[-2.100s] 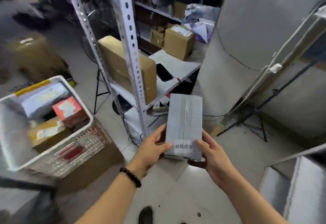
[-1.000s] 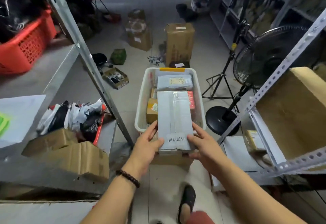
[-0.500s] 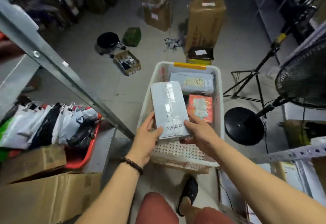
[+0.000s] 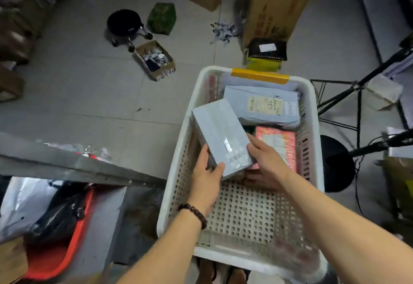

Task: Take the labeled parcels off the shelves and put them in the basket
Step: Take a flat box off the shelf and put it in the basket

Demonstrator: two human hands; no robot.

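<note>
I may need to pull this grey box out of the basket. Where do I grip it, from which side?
Probably by its two long sides at the near end, from the near side. The grey box is narrow, that end lies clear over bare basket floor, and the left hand and right hand span it there.

Both my left grip and right grip cover the near end of the box, so I can't see how the fingers lie beneath it. The print on the box's near end is too smeared to read. The box and right grip hide much of the red parcel. The writing on the grey bag is too small to make out. The basket blurs at its near right corner. The tall carton is cut off by the top edge.
</note>
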